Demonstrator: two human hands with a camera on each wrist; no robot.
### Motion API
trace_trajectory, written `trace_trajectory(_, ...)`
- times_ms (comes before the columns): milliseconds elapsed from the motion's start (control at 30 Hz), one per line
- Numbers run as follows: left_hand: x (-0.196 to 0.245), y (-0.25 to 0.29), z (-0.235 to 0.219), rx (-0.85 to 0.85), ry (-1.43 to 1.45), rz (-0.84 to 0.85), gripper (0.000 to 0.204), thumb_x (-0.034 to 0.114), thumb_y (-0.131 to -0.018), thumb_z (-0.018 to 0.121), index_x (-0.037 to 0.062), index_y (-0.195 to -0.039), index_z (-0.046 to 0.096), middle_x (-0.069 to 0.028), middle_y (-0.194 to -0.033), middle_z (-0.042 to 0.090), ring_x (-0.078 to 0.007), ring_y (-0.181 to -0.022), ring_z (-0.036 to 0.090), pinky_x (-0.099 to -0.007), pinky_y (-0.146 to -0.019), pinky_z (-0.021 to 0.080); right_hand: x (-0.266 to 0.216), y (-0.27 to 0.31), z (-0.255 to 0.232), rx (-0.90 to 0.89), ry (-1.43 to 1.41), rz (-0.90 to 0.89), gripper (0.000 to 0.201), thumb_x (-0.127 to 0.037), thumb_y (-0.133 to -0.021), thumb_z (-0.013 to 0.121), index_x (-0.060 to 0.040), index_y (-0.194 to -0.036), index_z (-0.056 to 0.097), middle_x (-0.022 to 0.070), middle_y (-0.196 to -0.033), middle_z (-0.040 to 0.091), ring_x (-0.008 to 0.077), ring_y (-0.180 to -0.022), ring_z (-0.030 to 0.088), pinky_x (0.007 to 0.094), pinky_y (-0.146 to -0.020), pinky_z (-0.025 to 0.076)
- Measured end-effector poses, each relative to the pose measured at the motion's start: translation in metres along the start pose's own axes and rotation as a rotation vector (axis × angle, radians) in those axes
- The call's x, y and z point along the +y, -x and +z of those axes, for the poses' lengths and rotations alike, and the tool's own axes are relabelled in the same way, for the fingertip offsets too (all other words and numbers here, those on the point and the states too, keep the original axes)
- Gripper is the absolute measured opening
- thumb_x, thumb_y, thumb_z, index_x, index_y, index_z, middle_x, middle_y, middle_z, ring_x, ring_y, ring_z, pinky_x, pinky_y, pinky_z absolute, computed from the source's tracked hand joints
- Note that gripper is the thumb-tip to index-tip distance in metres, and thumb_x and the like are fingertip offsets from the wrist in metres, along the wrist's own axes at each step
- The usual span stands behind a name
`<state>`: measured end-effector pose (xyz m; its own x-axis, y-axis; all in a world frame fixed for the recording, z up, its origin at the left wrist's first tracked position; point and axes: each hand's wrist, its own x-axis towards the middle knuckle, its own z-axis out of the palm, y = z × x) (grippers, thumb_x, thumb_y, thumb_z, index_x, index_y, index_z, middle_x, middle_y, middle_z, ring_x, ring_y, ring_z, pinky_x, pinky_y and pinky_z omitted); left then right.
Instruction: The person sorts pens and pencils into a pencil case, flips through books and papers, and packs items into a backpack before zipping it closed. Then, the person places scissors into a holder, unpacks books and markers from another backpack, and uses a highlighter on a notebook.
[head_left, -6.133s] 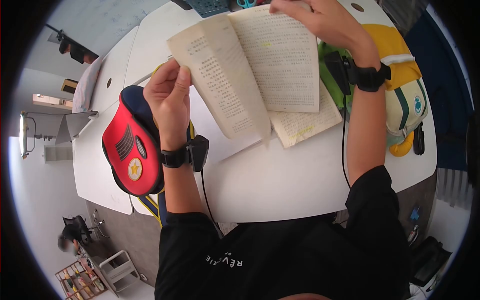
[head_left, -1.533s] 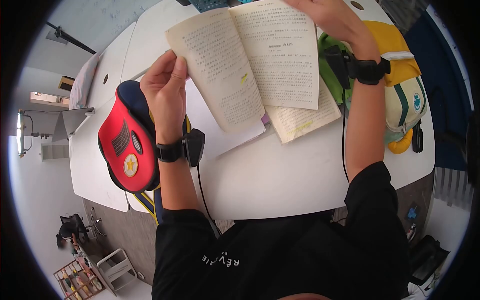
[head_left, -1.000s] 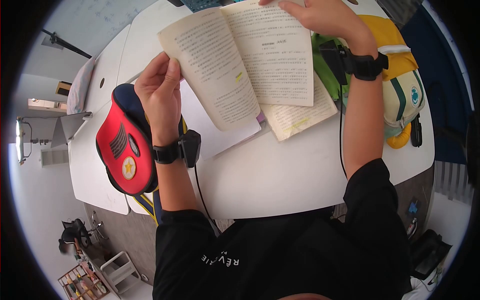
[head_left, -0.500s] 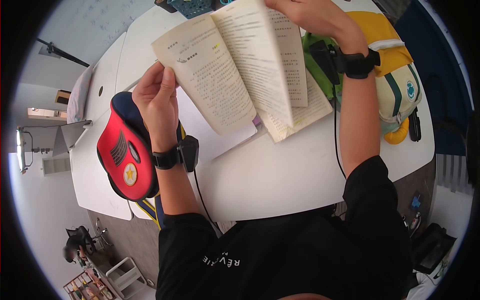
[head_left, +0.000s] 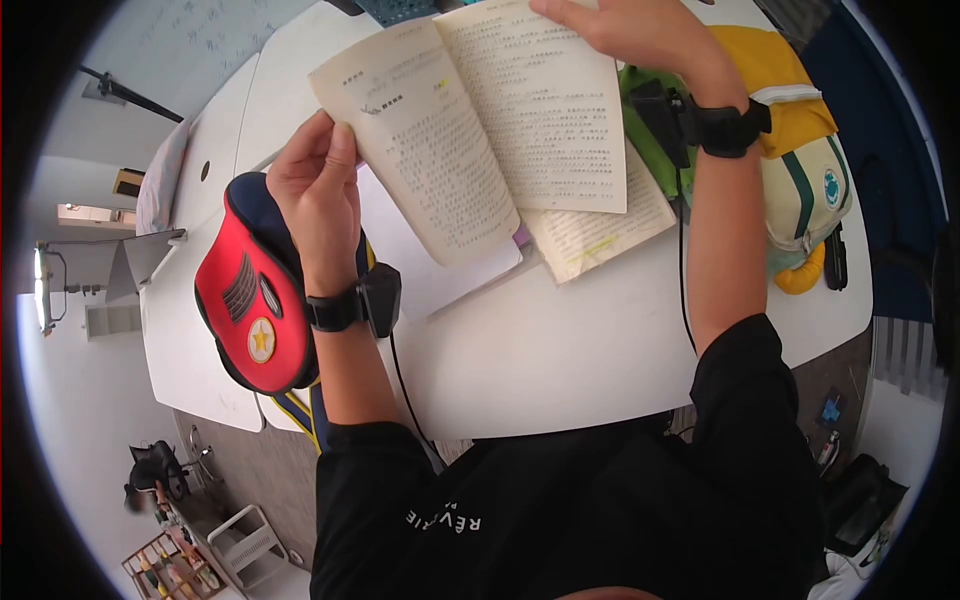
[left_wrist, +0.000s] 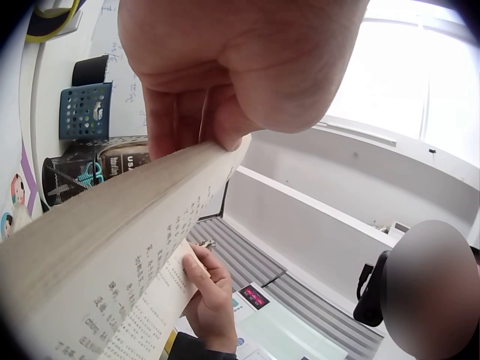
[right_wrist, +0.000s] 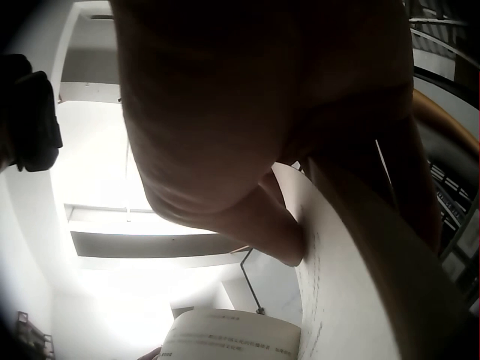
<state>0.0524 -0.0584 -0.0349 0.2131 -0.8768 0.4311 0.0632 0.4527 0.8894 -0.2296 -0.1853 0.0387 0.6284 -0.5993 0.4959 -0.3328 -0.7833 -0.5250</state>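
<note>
An open book (head_left: 430, 160) with yellowed, printed pages is held up over the table, its spine slanting between two spread sides. My left hand (head_left: 318, 195) grips its left edge, thumb lying on the page and fingers behind. At the upper right, my right hand (head_left: 640, 40) holds the other side, thumb on the page near the top edge. The right wrist view shows the right thumb (right_wrist: 274, 232) pressed against the paper, with fingers behind the pages. Beneath lies a second book (head_left: 605, 245) with a yellow-highlighted line, beside white sheets (head_left: 430, 285).
A red and navy bag (head_left: 255, 290) with a star badge lies left of my left forearm. A yellow, green and cream bag (head_left: 800, 170) sits on the right. A blue basket (left_wrist: 86, 110) and scissors (left_wrist: 90, 175) stand at the back. Thin cables run from both wrist cameras.
The left page differs from a second ago, now carrying a heading. A leaf that stood raised by my right hand half a second ago no longer does; the right side lies flat.
</note>
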Motion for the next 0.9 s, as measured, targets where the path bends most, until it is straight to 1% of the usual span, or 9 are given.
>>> trace_trajectory(100,-0.003,0.001,-0.005,-0.033,0.031,-0.014,0.026,0.000,-0.098,0.055,-0.0120,-0.120,0.061,-0.0144,-0.103,0.071,-0.0166,-0.092,0.067,-0.0287,-0.089,0.050,-0.001,0.003,0.002,0.023,-0.038,0.046,0.024,-0.012,-0.087,0.059,0.0092,-0.094,0.067,0.0202,-0.085,0.070,0.0246,-0.079,0.066,0.0336,-0.075,0.051)
trace_trajectory(267,0.001,0.001,0.003,-0.002,0.000,-0.005,0.026,0.000,-0.098,0.055,-0.0111,-0.120,0.061,-0.0132,-0.103,0.071,-0.0160,-0.092,0.067,-0.0281,-0.089,0.049,-0.005,0.002,-0.005,-0.055,-0.057,0.103,0.023,-0.009,-0.087,0.056,0.0088,-0.097,0.067,0.0201,-0.090,0.070,0.0259,-0.084,0.067,0.0342,-0.079,0.051)
trace_trajectory(500,-0.003,0.001,-0.005,-0.028,0.018,0.004,0.026,0.000,-0.098,0.055,-0.0121,-0.120,0.061,-0.0142,-0.104,0.071,-0.0168,-0.094,0.067,-0.0289,-0.090,0.049,0.004,0.004,0.001,-0.025,-0.124,0.019,0.030,-0.004,-0.087,0.049,0.0077,-0.108,0.066,0.0222,-0.103,0.069,0.0283,-0.096,0.066,0.0350,-0.089,0.049)
trace_trajectory(567,-0.002,0.000,-0.001,-0.017,0.032,0.015,0.028,0.001,-0.097,0.059,-0.0126,-0.122,0.060,-0.0156,-0.104,0.071,-0.0167,-0.088,0.067,-0.0295,-0.080,0.053,0.006,0.003,-0.002,-0.047,-0.047,-0.033,0.030,-0.003,-0.085,0.049,0.0078,-0.107,0.067,0.0225,-0.103,0.069,0.0290,-0.097,0.066,0.0352,-0.091,0.049)
trace_trajectory(600,-0.001,0.000,0.001,-0.022,0.036,0.020,0.028,0.001,-0.097,0.059,-0.0126,-0.122,0.060,-0.0156,-0.104,0.071,-0.0167,-0.088,0.067,-0.0295,-0.080,0.053,0.005,0.003,-0.005,-0.043,-0.041,-0.033,0.030,-0.003,-0.085,0.049,0.0078,-0.107,0.067,0.0225,-0.103,0.069,0.0290,-0.097,0.066,0.0352,-0.091,0.049)
trace_trajectory(667,0.000,0.001,0.004,0.034,-0.001,0.020,0.028,0.001,-0.098,0.059,-0.0126,-0.121,0.061,-0.0145,-0.102,0.071,-0.0157,-0.085,0.066,-0.0290,-0.078,0.052,0.000,0.004,-0.007,-0.102,-0.019,0.091,0.031,-0.002,-0.084,0.049,0.0074,-0.106,0.067,0.0226,-0.104,0.069,0.0297,-0.099,0.066,0.0354,-0.092,0.049)
trace_trajectory(800,-0.003,0.000,-0.004,0.010,0.000,0.020,0.027,0.001,-0.098,0.058,-0.0124,-0.121,0.061,-0.0144,-0.102,0.071,-0.0156,-0.086,0.066,-0.0285,-0.078,0.052,-0.001,0.003,-0.005,-0.120,-0.028,0.152,0.030,-0.003,-0.084,0.050,0.0066,-0.106,0.068,0.0221,-0.104,0.070,0.0300,-0.100,0.066,0.0349,-0.093,0.049)
trace_trajectory(867,-0.005,0.000,-0.008,-0.019,0.025,0.006,0.026,0.000,-0.098,0.055,-0.0121,-0.120,0.061,-0.0156,-0.106,0.071,-0.0176,-0.096,0.067,-0.0288,-0.093,0.049,0.005,0.004,-0.002,-0.037,-0.004,0.022,0.029,-0.005,-0.084,0.051,0.0061,-0.106,0.068,0.0219,-0.104,0.070,0.0301,-0.100,0.066,0.0354,-0.093,0.049)
trace_trajectory(900,-0.004,0.001,-0.007,-0.020,0.025,0.006,0.026,0.000,-0.098,0.055,-0.0121,-0.120,0.061,-0.0156,-0.106,0.071,-0.0176,-0.096,0.067,-0.0288,-0.093,0.049,0.006,0.005,-0.001,-0.036,-0.005,0.024,0.029,-0.005,-0.084,0.051,0.0061,-0.106,0.068,0.0219,-0.104,0.070,0.0301,-0.100,0.066,0.0354,-0.093,0.049)
